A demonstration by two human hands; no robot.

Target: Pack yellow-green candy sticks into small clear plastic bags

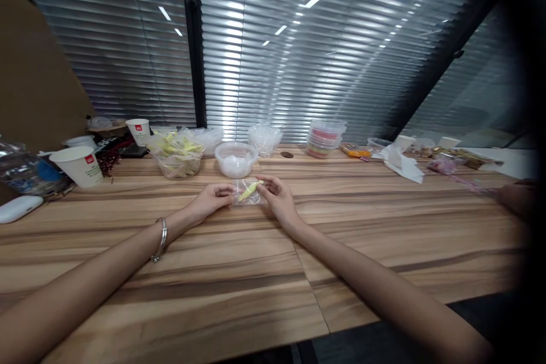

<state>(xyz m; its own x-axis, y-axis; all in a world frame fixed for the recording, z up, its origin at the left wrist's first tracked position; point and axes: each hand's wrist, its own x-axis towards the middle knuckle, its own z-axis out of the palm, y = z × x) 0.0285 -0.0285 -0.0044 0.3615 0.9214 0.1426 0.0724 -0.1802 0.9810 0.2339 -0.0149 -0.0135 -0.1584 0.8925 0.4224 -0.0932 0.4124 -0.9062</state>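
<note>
A small clear plastic bag lies between my two hands on the wooden table. My left hand, below a wrist with silver bangles, pinches the bag's left edge. A slim yellow-green piece shows at the bag, slanting up to the right; I cannot tell how far inside it is. My right hand has its thumb and fingers closed on the upper end of that piece. Just behind the bag stands a round clear tub with whitish, see-through contents.
A clear container of similar yellow pieces stands back left, near paper cups and a bottle. Stacked tubs, an orange item and crumpled white paper line the back right. Another person's hand is at far right.
</note>
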